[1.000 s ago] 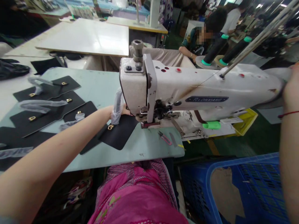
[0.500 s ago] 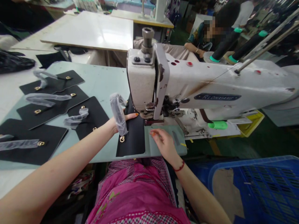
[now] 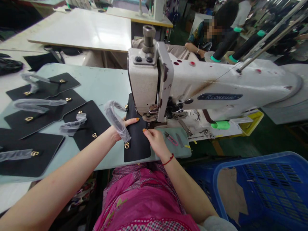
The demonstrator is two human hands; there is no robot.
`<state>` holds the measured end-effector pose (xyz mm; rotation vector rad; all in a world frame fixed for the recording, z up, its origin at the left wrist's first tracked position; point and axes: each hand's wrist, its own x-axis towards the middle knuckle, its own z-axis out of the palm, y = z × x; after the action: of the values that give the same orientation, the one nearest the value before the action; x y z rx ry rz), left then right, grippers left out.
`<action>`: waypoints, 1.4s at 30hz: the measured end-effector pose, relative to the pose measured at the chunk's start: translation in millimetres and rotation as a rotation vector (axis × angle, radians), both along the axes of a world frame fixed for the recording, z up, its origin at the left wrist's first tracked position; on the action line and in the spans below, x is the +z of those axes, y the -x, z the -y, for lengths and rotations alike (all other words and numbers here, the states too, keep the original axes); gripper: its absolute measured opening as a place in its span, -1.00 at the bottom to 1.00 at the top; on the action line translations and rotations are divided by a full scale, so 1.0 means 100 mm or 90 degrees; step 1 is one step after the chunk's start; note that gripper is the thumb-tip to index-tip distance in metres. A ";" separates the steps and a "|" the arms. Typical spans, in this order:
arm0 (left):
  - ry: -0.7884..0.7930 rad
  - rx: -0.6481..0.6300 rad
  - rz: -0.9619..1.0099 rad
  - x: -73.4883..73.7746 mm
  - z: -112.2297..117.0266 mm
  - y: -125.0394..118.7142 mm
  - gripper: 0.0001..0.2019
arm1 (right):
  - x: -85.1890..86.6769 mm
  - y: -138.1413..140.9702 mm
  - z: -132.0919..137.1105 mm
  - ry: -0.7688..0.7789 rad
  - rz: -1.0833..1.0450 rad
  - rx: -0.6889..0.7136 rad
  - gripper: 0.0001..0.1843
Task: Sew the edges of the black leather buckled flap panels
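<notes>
A black bag panel (image 3: 137,146) lies under the head of a white sewing machine (image 3: 143,80). Gold-coloured buckles join a plastic-wrapped handle (image 3: 115,118) to its left side. My left hand (image 3: 117,134) reaches under the handle loop and holds the panel's left part, thumb flat on top; its other fingers are mostly hidden. At the right edge, my right hand (image 3: 156,142) pinches the panel between thumb and fingers, close to the presser foot. Pink-handled thread snips (image 3: 171,139) lie on the pale green tabletop (image 3: 103,80) just right of this hand.
Several similar black panels (image 3: 84,128) with wrapped handles lie to the left. A blue plastic basket (image 3: 216,183) holding brown pieces stands low on the right. Behind the machine are black thread cones (image 3: 226,45) and a seated person (image 3: 196,45).
My right hand has moved left from the tabletop onto the panel's right edge, uncovering the pink snips. My left hand stays on the panel. The view has shifted slightly.
</notes>
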<state>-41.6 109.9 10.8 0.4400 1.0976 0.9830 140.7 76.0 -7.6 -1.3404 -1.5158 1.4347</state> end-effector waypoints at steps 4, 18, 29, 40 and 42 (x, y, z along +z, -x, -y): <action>0.068 -0.054 0.053 -0.07 0.01 0.05 -0.72 | -0.05 0.03 0.02 0.009 -0.025 -0.020 -0.49; 0.120 -0.060 0.041 0.01 0.02 0.02 -0.75 | 0.00 0.03 0.03 -0.020 -0.023 -0.035 -0.48; 0.106 -0.026 0.009 0.01 0.00 0.01 -0.83 | 0.00 0.05 -0.01 -0.017 0.009 -0.045 -0.47; 0.089 -0.043 0.025 -0.01 -0.03 0.02 -0.86 | 0.00 0.07 -0.05 -0.008 -0.001 -0.061 -0.47; 0.101 -0.049 0.027 -0.04 -0.04 0.04 -0.85 | -0.01 0.08 -0.06 -0.011 0.001 -0.060 -0.46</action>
<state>-45.4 113.9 6.4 0.3283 1.1029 0.8279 133.1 82.5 -8.2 -1.3848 -1.4434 1.3584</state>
